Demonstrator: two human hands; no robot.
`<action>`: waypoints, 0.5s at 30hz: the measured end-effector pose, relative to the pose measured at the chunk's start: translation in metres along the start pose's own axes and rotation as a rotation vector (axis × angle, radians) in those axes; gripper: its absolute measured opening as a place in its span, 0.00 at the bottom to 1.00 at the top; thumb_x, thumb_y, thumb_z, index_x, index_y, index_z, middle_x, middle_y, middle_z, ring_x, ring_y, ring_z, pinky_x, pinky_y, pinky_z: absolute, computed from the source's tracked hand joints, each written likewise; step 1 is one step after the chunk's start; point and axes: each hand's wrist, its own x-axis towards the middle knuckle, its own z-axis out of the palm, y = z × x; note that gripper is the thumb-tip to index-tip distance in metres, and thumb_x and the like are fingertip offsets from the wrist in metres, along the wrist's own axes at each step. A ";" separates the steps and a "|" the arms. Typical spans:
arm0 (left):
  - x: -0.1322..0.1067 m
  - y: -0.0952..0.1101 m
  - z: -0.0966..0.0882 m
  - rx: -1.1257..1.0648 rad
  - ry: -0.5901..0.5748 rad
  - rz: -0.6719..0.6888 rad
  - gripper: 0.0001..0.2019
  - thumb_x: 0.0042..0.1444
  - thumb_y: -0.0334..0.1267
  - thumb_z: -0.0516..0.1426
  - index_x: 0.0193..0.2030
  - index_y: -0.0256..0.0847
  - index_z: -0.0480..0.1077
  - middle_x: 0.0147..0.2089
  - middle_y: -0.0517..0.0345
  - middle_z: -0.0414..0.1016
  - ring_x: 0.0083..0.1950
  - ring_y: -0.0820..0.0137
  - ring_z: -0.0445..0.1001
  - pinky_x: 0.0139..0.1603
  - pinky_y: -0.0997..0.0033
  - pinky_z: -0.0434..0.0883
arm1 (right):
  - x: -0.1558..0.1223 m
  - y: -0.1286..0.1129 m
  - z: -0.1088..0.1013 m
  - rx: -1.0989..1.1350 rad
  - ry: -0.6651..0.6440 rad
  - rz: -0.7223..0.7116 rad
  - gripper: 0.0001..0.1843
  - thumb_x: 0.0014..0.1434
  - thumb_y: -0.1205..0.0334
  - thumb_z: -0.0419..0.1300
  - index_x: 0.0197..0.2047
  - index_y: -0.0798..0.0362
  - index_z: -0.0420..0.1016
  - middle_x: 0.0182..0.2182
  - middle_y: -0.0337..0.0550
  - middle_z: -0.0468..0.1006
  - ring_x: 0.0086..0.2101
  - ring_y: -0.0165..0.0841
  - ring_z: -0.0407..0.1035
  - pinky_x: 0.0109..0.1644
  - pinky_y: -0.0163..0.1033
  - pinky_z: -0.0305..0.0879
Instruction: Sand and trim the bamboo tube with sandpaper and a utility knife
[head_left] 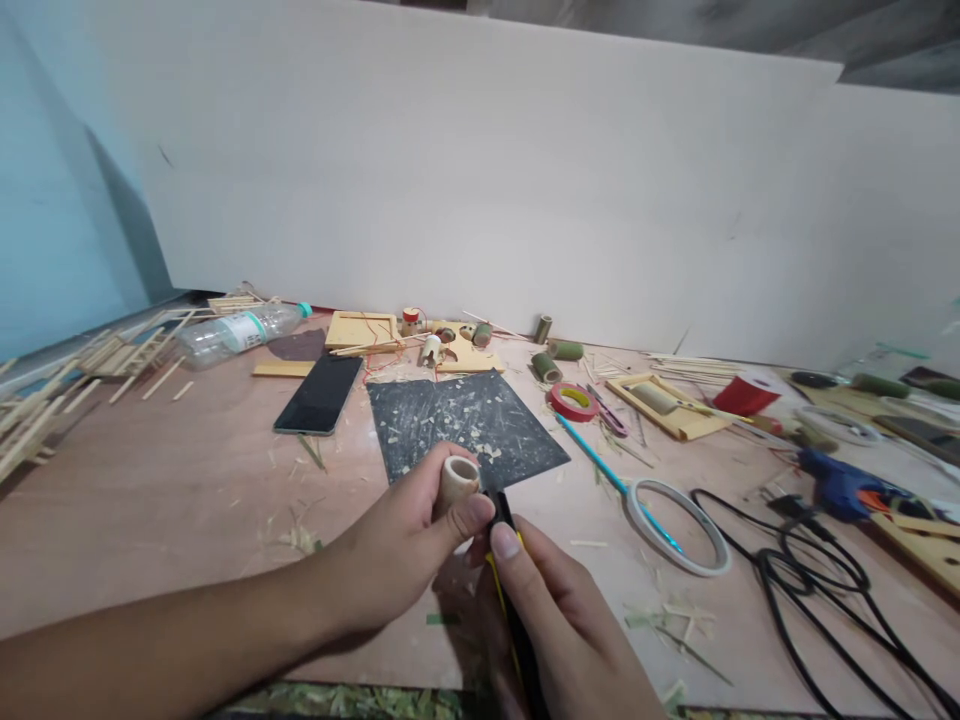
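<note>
My left hand (397,545) is wrapped round a short piece of bamboo tube (459,480), its hollow end facing up toward me. A black and yellow utility knife (517,620) is gripped in my right hand (574,620), its tip end close against the tube's right side. My left thumb presses near the front of the knife. Most of the blade is hidden by the fingers. Beyond both hands lies a dark sheet (465,420), which looks like sandpaper, scattered with pale shavings.
A phone (321,393) and a plastic bottle (244,332) lie left, near bamboo-stick frames (131,350). To the right are pink tape (574,402), a white tape roll (720,555), a blue glue gun (851,485) and a black cable (780,600). Green bamboo pieces (564,350) lie behind.
</note>
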 end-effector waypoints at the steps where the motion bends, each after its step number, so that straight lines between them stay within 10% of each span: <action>1: -0.001 0.000 0.000 0.030 0.011 0.001 0.19 0.71 0.57 0.53 0.51 0.42 0.62 0.37 0.65 0.63 0.39 0.71 0.62 0.40 0.72 0.63 | 0.000 0.001 -0.001 -0.013 -0.007 -0.003 0.31 0.58 0.27 0.60 0.35 0.49 0.77 0.30 0.43 0.77 0.34 0.37 0.73 0.36 0.36 0.74; 7: -0.007 -0.001 0.006 -0.024 -0.001 -0.085 0.21 0.71 0.61 0.48 0.53 0.45 0.59 0.34 0.66 0.62 0.35 0.71 0.62 0.35 0.72 0.64 | 0.002 0.005 -0.006 0.050 -0.130 0.093 0.35 0.59 0.25 0.57 0.47 0.49 0.77 0.33 0.46 0.79 0.30 0.36 0.74 0.31 0.37 0.73; 15: -0.009 -0.002 0.007 0.000 -0.054 -0.080 0.20 0.72 0.61 0.44 0.54 0.46 0.54 0.30 0.67 0.65 0.29 0.72 0.64 0.29 0.75 0.64 | 0.006 0.006 -0.005 0.344 -0.386 0.259 0.28 0.65 0.31 0.55 0.37 0.50 0.66 0.17 0.26 0.60 0.12 0.18 0.46 0.14 0.23 0.44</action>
